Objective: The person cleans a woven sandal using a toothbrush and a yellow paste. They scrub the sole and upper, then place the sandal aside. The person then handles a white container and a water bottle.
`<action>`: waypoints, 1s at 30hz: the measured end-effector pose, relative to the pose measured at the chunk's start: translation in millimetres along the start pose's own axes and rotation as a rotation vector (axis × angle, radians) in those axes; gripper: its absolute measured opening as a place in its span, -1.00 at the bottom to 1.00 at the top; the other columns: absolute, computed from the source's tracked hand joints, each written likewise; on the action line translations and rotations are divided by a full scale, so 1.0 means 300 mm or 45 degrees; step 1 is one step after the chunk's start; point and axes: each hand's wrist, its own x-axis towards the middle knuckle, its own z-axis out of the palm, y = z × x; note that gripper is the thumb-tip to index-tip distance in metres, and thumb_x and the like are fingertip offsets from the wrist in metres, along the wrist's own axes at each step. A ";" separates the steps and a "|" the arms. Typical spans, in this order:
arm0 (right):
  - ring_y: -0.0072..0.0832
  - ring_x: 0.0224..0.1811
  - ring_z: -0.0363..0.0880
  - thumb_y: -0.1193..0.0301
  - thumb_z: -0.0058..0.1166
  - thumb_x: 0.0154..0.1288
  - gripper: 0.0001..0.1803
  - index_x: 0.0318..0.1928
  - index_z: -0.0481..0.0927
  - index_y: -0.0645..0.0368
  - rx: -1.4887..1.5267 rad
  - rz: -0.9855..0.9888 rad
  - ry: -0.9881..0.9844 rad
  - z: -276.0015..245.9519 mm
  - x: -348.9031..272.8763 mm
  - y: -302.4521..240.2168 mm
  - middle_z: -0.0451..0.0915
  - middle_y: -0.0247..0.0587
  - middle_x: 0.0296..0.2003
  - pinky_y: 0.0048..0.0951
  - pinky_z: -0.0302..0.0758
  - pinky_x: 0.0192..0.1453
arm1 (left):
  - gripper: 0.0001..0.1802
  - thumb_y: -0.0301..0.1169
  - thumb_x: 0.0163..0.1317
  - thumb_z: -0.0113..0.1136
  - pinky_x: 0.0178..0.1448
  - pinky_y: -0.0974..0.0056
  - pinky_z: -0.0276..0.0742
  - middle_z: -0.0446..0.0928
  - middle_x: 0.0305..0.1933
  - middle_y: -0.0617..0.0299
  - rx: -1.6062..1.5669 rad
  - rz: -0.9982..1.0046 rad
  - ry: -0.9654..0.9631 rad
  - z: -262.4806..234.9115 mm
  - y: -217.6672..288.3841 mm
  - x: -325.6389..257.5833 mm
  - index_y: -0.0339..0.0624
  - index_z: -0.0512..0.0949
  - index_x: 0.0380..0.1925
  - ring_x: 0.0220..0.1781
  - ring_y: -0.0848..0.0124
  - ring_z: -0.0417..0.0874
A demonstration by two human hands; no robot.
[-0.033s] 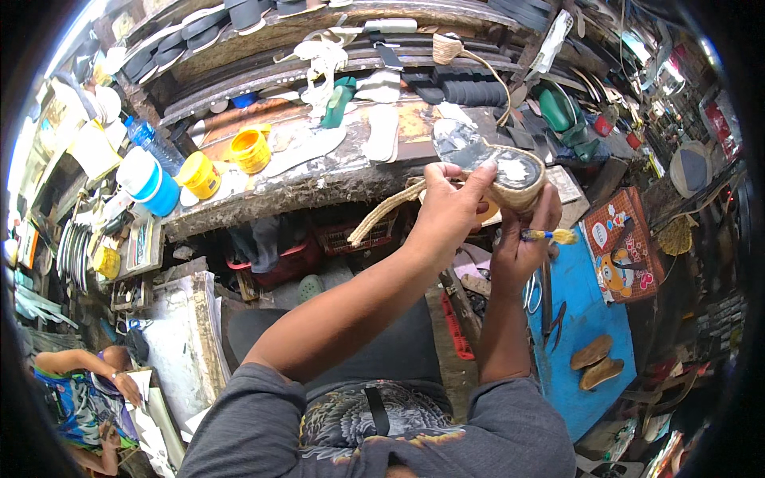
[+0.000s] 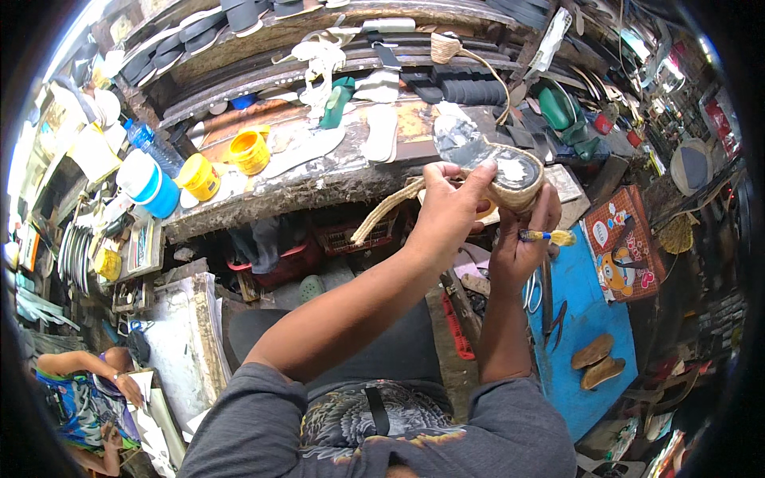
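Both of my hands hold up a shoe sole (image 2: 522, 185) at the front edge of the bench. Tan braided rope is wound around its heel end, and its top is dark with a white patch. My left hand (image 2: 456, 199) is closed on the near side, thumb pressed on the top edge. A loose rope tail (image 2: 386, 211) hangs out left of that hand. Closed under the heel end, my right hand (image 2: 522, 239) also keeps a small brush (image 2: 550, 237) between its fingers, yellowish bristles pointing right. The fingertips beneath the sole are partly hidden.
On the bench (image 2: 239, 195) stand yellow tubs (image 2: 251, 151) and a blue-and-white container (image 2: 149, 185); white insoles (image 2: 382, 131) lie farther along. At right, a blue board (image 2: 586, 319) carries pliers (image 2: 559, 323) and two brown soles (image 2: 598, 362). Another person (image 2: 88, 390) works at lower left.
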 end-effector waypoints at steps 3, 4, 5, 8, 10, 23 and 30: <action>-0.17 0.46 0.34 0.44 0.12 0.55 -0.34 0.52 0.23 0.39 0.329 0.184 0.059 -0.013 0.007 0.014 0.30 0.08 0.39 -0.17 0.37 0.47 | -0.24 -0.06 0.37 0.37 -0.07 0.16 0.71 0.48 0.08 0.00 -0.162 0.076 -0.049 0.028 0.002 0.015 -0.21 0.12 0.24 -0.01 0.27 0.70; -0.16 0.46 0.35 0.45 0.11 0.55 -0.35 0.52 0.22 0.39 0.535 0.250 0.088 -0.021 0.012 0.016 0.32 0.08 0.38 -0.16 0.39 0.47 | -0.24 -0.08 0.36 0.39 -0.07 0.16 0.72 0.47 0.09 -0.01 -0.193 0.079 -0.066 0.035 0.007 0.020 -0.22 0.12 0.25 0.00 0.26 0.70; -0.20 0.46 0.35 0.47 0.10 0.55 -0.33 0.53 0.18 0.41 0.710 0.277 0.117 -0.025 0.026 0.023 0.34 0.09 0.40 -0.19 0.41 0.45 | -0.19 -0.15 0.33 0.44 -0.07 0.11 0.75 0.47 0.09 -0.03 -0.232 0.121 -0.121 0.038 0.019 0.032 -0.23 0.09 0.28 0.06 0.22 0.69; -0.19 0.45 0.39 0.48 0.10 0.54 -0.31 0.54 0.15 0.41 1.246 0.435 0.120 -0.052 0.075 0.031 0.37 0.13 0.41 -0.19 0.41 0.47 | -0.16 -0.23 0.31 0.45 -0.08 0.10 0.77 0.47 0.08 -0.03 -0.115 0.341 -0.167 0.058 0.060 0.073 -0.26 0.06 0.32 0.12 0.21 0.66; -0.15 0.44 0.43 0.45 0.05 0.56 -0.34 0.55 0.17 0.36 1.387 0.527 0.149 -0.062 0.108 0.028 0.40 0.16 0.40 -0.02 0.47 0.45 | -0.23 -0.25 0.24 0.49 -0.17 0.28 0.76 0.49 0.00 0.03 -0.099 0.440 -0.168 0.079 0.093 0.112 -0.32 0.17 0.21 -0.06 0.34 0.68; -0.20 0.24 0.60 0.44 0.01 0.58 -0.51 0.41 0.39 0.36 1.359 0.931 -0.110 0.008 0.057 0.066 0.58 0.15 0.22 -0.18 0.72 0.15 | -0.53 -0.27 0.31 0.36 -0.42 0.23 0.66 0.64 -0.14 0.13 0.503 0.470 0.094 0.085 0.504 0.649 -0.33 0.55 0.11 -0.18 0.26 0.71; -0.25 0.15 0.66 0.42 0.03 0.58 -0.54 0.38 0.42 0.38 1.265 1.126 -0.111 0.028 -0.005 0.162 0.62 0.14 0.18 -0.31 0.75 0.04 | -0.56 -0.03 0.49 0.14 -0.06 0.03 0.73 0.62 -0.02 0.03 0.503 0.667 -0.111 0.053 0.724 0.849 -0.11 0.55 0.13 -0.10 0.17 0.70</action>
